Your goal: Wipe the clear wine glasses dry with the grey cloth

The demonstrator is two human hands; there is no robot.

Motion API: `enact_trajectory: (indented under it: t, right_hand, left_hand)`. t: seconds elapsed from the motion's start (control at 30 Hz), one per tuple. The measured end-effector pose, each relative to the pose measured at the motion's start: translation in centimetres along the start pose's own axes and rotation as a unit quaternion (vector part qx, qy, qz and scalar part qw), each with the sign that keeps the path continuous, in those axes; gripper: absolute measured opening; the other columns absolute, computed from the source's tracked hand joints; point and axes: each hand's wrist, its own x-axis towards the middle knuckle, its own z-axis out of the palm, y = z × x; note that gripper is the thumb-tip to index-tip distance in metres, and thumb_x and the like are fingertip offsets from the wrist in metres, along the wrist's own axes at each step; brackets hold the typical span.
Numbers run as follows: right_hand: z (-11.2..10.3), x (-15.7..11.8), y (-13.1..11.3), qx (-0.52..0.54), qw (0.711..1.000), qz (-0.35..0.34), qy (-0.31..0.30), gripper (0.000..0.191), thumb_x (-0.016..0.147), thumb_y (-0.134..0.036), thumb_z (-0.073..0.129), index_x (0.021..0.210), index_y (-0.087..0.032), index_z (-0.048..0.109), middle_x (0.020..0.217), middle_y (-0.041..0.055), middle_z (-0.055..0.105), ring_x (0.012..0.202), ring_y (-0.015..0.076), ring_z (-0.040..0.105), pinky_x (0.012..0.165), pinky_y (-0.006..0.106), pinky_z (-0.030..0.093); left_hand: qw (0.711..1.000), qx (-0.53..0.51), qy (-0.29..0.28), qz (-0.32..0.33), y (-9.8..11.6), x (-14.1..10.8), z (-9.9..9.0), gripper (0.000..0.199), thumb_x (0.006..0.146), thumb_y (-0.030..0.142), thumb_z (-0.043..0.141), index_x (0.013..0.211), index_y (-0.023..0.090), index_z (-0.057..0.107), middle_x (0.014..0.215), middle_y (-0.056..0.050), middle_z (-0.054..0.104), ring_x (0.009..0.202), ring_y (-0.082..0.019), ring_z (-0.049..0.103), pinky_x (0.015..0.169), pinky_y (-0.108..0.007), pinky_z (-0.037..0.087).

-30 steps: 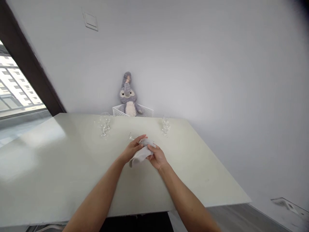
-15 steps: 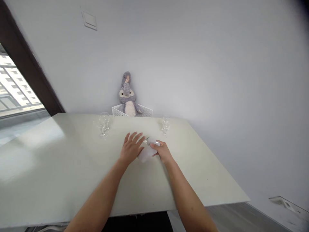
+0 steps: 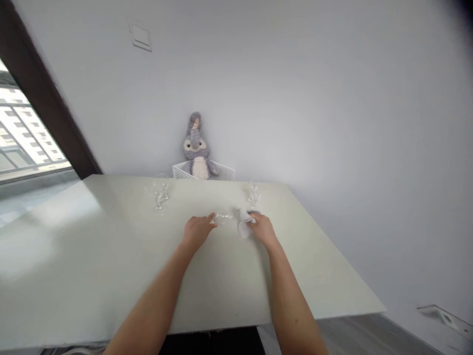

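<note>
My left hand (image 3: 198, 231) is closed on one end of a clear stemmed glass (image 3: 223, 218), held sideways over the middle of the table. My right hand (image 3: 263, 228) grips a white cloth (image 3: 244, 228) just to the right of that glass. The cloth hangs loosely from the fingers and is smeared by motion. Between the glass and the cloth there seems to be a small gap, though blur makes this hard to judge.
Clear stemmed glasses (image 3: 158, 198) stand at the table's back left, and others (image 3: 253, 195) at the back right. Behind the pale table (image 3: 148, 276), a grey plush toy (image 3: 200, 155) sits in a white perforated basket (image 3: 225, 172) against the wall.
My left hand has gone from spread fingers to a grip on the glass. My right hand has moved right, drawing the cloth away from the glass.
</note>
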Motion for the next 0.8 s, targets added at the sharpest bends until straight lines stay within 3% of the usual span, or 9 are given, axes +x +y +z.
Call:
enact_trajectory:
  t: [0.1,0.2,0.27,0.37,0.5,0.57,0.63,0.7,0.8]
  right_hand:
    - [0.1,-0.3,-1.2,0.023,0.995,-0.036,0.085,0.024,0.075,-0.027,0.047,0.091,-0.022,0.064,0.085,0.0046,0.066,0.079,0.0216,0.058,0.074,0.034,0.040]
    - [1.6,-1.5,-4.0,0.011,0.983,-0.183,0.004,0.027,0.078,-0.034,0.050,0.101,-0.026,0.061,0.111,0.0051,0.060,0.105,0.0236,0.050,0.095,0.042,0.027]
    - [2.8,-2.2,-5.6,-0.021,0.972,-0.228,-0.050,0.026,0.083,-0.034,0.044,0.101,-0.028,0.060,0.120,0.0030,0.054,0.113,0.0220,0.045,0.100,0.044,0.016]
    - [3.7,-2.2,-6.2,-0.028,0.980,-0.192,-0.048,0.030,0.087,-0.032,0.034,0.096,-0.026,0.062,0.115,0.0031,0.058,0.108,0.0192,0.048,0.099,0.042,0.019]
    - [2.4,-1.0,-4.0,0.123,0.990,-0.023,-0.072,0.035,0.082,-0.041,0.039,0.076,-0.018,0.065,0.084,0.0051,0.066,0.079,0.0188,0.057,0.077,0.033,0.039]
    - [1.6,-0.5,-2.8,0.279,0.951,0.074,-0.109,0.034,0.076,-0.045,0.047,0.071,-0.015,0.063,0.072,0.0043,0.065,0.068,0.0179,0.057,0.067,0.031,0.041]
    - [1.3,-0.2,-2.2,0.427,0.887,0.139,-0.109,0.032,0.071,-0.044,0.055,0.072,-0.014,0.063,0.068,0.0043,0.064,0.065,0.0180,0.058,0.062,0.030,0.043]
    - [1.8,-0.1,-2.3,0.530,0.828,0.169,-0.077,0.028,0.067,-0.041,0.059,0.072,-0.014,0.062,0.070,0.0052,0.065,0.067,0.0192,0.059,0.061,0.030,0.045]
    - [3.4,-0.1,-3.5,0.621,0.763,0.181,0.000,0.024,0.067,-0.038,0.060,0.076,-0.016,0.061,0.079,0.0060,0.066,0.078,0.0212,0.060,0.065,0.031,0.048]
  left_hand:
    - [0.998,0.034,0.009,-0.044,-0.7,0.1,-0.1,0.038,0.085,0.042,0.035,0.115,0.024,0.051,0.071,-0.004,0.064,0.063,-0.018,0.055,0.062,-0.028,0.030]
    - [0.998,0.050,0.029,-0.001,-0.7,0.0,0.0,0.036,0.085,0.040,0.037,0.110,0.021,0.054,0.066,-0.005,0.063,0.061,-0.018,0.054,0.064,-0.030,0.031]
    - [0.997,0.041,0.033,0.065,-0.2,-0.1,0.1,0.032,0.086,0.038,0.036,0.093,0.019,0.061,0.063,-0.006,0.060,0.061,-0.017,0.053,0.068,-0.031,0.031]
    - [0.987,-0.013,0.039,0.153,0.6,-0.2,0.3,0.039,0.087,0.037,0.032,0.072,0.017,0.063,0.061,-0.007,0.056,0.063,-0.017,0.051,0.072,-0.033,0.031]
    - [0.975,-0.064,0.049,0.206,1.2,-0.4,0.6,0.037,0.086,0.042,0.035,0.103,0.020,0.060,0.064,-0.005,0.055,0.065,-0.016,0.050,0.075,-0.033,0.032]
    - [0.975,-0.056,0.050,0.210,1.5,-0.5,1.0,0.039,0.085,0.042,0.036,0.115,0.023,0.053,0.064,-0.004,0.055,0.064,-0.015,0.049,0.074,-0.031,0.032]
    - [0.979,-0.050,0.057,0.190,1.9,-0.6,1.4,0.040,0.086,0.041,0.036,0.120,0.026,0.050,0.064,-0.003,0.055,0.063,-0.014,0.049,0.074,-0.031,0.031]
    - [0.986,-0.057,0.073,0.141,2.4,-0.8,1.8,0.041,0.086,0.042,0.036,0.122,0.025,0.048,0.063,-0.004,0.056,0.063,-0.015,0.050,0.075,-0.031,0.031]
    - [0.990,-0.080,0.103,0.047,3.2,-1.0,2.2,0.046,0.085,0.045,0.036,0.123,0.023,0.047,0.065,-0.005,0.059,0.066,-0.017,0.053,0.075,-0.031,0.032]
